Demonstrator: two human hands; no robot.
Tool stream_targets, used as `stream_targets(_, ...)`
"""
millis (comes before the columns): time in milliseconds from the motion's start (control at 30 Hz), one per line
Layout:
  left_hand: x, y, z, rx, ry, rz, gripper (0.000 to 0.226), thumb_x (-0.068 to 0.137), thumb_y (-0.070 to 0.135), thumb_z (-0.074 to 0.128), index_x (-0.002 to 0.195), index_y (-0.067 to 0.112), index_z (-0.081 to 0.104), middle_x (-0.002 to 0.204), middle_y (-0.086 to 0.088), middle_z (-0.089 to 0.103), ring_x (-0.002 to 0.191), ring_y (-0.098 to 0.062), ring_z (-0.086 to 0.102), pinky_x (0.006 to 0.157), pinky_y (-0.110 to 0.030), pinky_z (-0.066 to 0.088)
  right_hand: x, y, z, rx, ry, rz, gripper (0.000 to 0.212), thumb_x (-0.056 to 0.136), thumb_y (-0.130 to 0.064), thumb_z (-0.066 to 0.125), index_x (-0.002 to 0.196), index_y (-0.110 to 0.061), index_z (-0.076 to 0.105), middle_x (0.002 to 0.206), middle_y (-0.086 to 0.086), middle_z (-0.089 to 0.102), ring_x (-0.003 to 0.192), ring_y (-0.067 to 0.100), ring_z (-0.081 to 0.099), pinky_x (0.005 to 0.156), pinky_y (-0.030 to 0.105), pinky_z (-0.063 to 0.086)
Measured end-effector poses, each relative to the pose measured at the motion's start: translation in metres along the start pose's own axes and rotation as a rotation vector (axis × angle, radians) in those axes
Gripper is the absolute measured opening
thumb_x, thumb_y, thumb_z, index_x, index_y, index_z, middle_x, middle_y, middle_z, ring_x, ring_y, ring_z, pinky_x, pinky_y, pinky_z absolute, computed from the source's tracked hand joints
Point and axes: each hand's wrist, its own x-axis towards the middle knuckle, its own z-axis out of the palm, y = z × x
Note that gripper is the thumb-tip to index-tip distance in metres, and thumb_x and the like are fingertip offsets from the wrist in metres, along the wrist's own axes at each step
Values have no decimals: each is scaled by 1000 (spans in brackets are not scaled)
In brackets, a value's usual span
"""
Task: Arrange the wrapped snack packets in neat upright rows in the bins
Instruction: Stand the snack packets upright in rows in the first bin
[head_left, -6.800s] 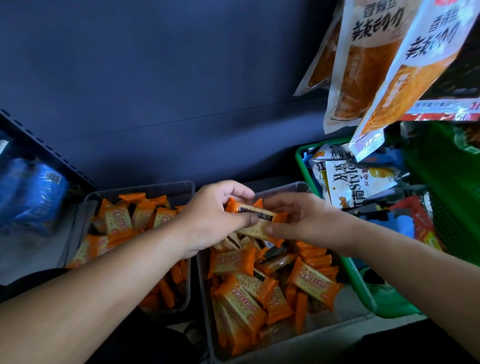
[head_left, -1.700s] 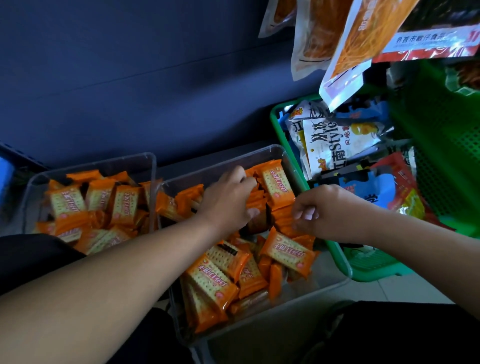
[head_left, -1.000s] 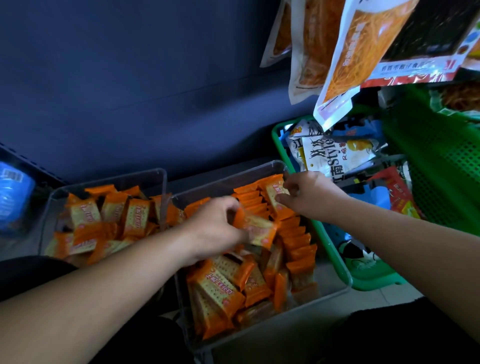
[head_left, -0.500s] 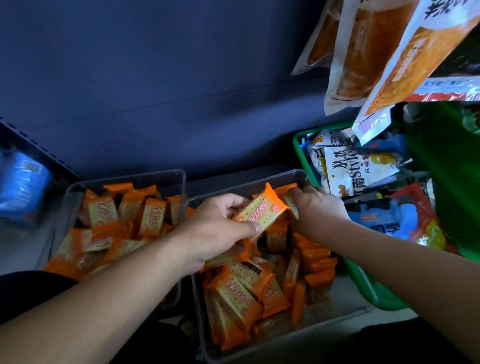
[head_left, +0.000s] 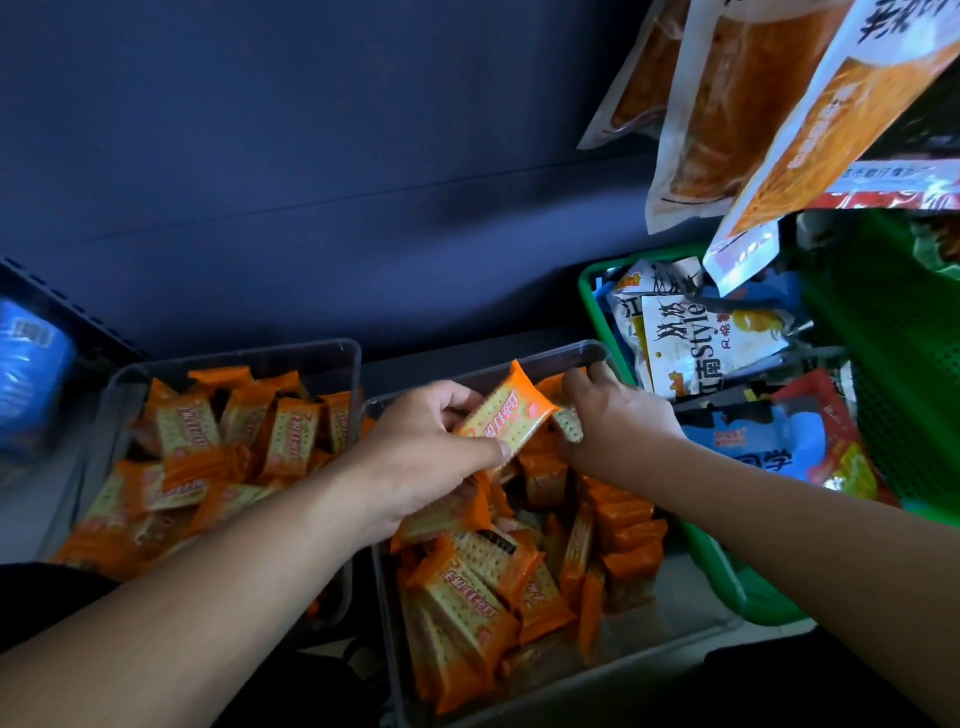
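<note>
Left hand (head_left: 426, 457) pinches an orange packet (head_left: 511, 415); right hand (head_left: 618, 421) fingers clamp a second packet (head_left: 570, 426)

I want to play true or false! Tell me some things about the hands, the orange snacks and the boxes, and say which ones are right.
1. The left hand holds an orange wrapped cracker packet. True.
2. The green plastic basket is empty. False: mixed snack bags fill it.
3. The left clear plastic bin and the right clear plastic bin both hold orange packets. True.
4. The right hand reaches into the left bin. False: it is at the right bin's far corner, pinching a second packet.
</note>
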Motion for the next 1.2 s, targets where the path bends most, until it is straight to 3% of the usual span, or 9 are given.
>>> stream_targets(200,6,8,0,-127,12,51,19,86,14,82,99,20,71,94,-5,79,86,-26,77,72,-41,64,-24,24,-35,708,6,-72,42,71,-26,90,102,-31,61,103,-11,64,85,10,64,67,16,50)
stream_targets(333,7,1,13,-10,-54,101,13,89,27,82,99,30,73,94,5,79,89,-19,76,79,-40,64,-40,33,-44,1054,-100,-59,54,62,-12,99,99,-22,61,99,7,74,79,23,71,69,49,60)
stream_targets(467,5,3,25,-40,-100,134,19,93,22,78,109,32,75,98,7,80,88,-19,77,69,-36,63,-48,48,-43,1247,-94,-53,57,60,1,96,102,-19,63,111,9,72,90,34,73,82,59,61)
stream_targets(600,8,3,32,43,-92,188,28,95,35,76,121,44,73,109,15,78,97,-17,77,88,-48,63,-50,61,-44,1407,-51,37,59,58,9,90,104,-13,60,96,13,76,85,34,73,78,45,62)
stream_targets(733,6,3,47,71,-175,176,31,100,34,69,124,54,69,112,8,78,86,-34,77,71,-58,64,-56,70,-44,1562,-147,8,51,60,0,85,107,-6,65,97,24,76,90,37,74,83,42,63)
stream_targets(867,10,-1,60,145,-180,298,32,101,33,67,127,51,67,105,19,76,75,-16,72,65,-42,63,-62,81,-44,1568,-249,17,57,73,-10,88,124,-3,65,112,24,75,107,39,73,96,49,58)
stream_targets(967,15,-6,73,187,-181,344,28,98,33,71,124,43,69,91,28,72,77,-2,68,69,-31,57,-68,81,-38,1459,-132,56,53,69,-12,90,118,-5,70,104,21,78,103,42,74,98,54,58)
stream_targets(1067,25,-12,81,332,-191,394,35,93,53,70,126,45,63,93,21,71,87,-4,70,80,-38,60,-73,82,-35,1289,-2,123,34,77,-8,88,108,-12,74,95,10,81,94,33,77,96,53,59)
stream_targets(1200,38,-33,78,774,-364,170,45,94,65,62,119,28,64,101,7,69,94,-12,67,89,-43,57,-80,91,-38,1065,101,165,35,76,-19,90,107,-25,74,91,-9,80,86,8,76,93,36,60)
